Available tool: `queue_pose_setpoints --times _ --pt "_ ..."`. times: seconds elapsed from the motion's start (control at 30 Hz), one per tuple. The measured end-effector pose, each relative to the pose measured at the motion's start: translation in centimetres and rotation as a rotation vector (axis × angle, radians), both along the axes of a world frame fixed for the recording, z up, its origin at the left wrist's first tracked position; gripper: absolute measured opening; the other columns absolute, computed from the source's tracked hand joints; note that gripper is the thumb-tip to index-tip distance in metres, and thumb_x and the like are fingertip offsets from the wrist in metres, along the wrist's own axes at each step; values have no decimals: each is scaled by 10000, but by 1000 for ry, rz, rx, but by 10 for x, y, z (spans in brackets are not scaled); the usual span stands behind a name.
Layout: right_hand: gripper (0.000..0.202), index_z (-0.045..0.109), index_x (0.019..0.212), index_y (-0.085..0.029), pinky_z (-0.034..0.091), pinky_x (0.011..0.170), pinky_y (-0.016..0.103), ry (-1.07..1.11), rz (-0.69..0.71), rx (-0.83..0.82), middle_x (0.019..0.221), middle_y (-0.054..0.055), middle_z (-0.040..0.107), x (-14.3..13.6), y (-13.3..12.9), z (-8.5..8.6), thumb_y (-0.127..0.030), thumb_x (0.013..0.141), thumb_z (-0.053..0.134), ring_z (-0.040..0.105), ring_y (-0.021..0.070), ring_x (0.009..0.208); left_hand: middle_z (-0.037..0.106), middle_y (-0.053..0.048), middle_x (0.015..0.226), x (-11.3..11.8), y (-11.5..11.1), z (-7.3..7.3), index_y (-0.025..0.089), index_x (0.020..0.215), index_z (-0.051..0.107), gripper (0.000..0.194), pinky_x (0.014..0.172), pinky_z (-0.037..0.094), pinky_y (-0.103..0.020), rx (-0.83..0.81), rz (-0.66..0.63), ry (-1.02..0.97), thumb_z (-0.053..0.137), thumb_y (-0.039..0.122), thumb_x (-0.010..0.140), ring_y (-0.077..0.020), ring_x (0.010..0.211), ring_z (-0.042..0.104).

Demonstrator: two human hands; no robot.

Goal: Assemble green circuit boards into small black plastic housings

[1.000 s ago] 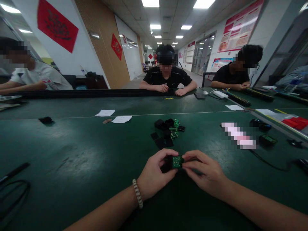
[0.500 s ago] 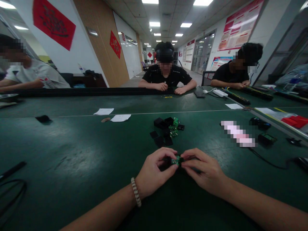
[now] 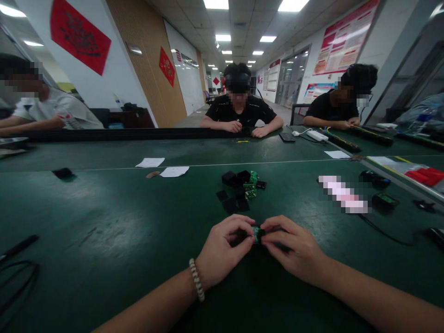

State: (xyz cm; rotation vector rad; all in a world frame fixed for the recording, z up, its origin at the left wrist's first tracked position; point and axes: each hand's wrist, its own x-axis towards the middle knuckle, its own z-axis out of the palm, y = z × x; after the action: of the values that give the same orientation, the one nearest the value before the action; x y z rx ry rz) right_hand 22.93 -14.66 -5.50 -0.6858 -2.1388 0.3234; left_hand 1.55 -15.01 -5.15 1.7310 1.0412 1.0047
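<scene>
Between both hands, just above the green table [image 3: 114, 286], is a small green circuit board [image 3: 255, 234] with a black part at its right side. My left hand [image 3: 225, 247], with a beaded bracelet at the wrist, pinches the left side of the board. The fingertips of my right hand [image 3: 294, 247] are closed on the black part, whose shape is mostly hidden. Beyond my hands lies a pile of black boxes [image 3: 229, 177], flat black pieces [image 3: 229, 205] and green circuit boards [image 3: 250, 194].
Paper sheets [image 3: 174, 171] lie beyond the pile to the left. A cable [image 3: 385, 233] and a black device with a green board [image 3: 384, 200] are at the right. Another cable [image 3: 21, 263] lies far left. Three people sit across the table, one straight ahead [image 3: 239, 113].
The board between my fingers has turned slightly, and less of its green surface shows. Both hands keep their hold and have barely moved.
</scene>
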Motion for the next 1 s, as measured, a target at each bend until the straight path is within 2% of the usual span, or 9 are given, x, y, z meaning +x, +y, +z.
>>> queue_pose_setpoints --times 1.0 --pt "157 698 972 -152 588 798 308 -23 30 12 1058 119 640 1 1 -2 -67 864 621 641 199 985 639 -91 1137 1 -2 3 179 838 683 34 809 590 -336 -13 12 26 672 208 825 -226 1043 649"
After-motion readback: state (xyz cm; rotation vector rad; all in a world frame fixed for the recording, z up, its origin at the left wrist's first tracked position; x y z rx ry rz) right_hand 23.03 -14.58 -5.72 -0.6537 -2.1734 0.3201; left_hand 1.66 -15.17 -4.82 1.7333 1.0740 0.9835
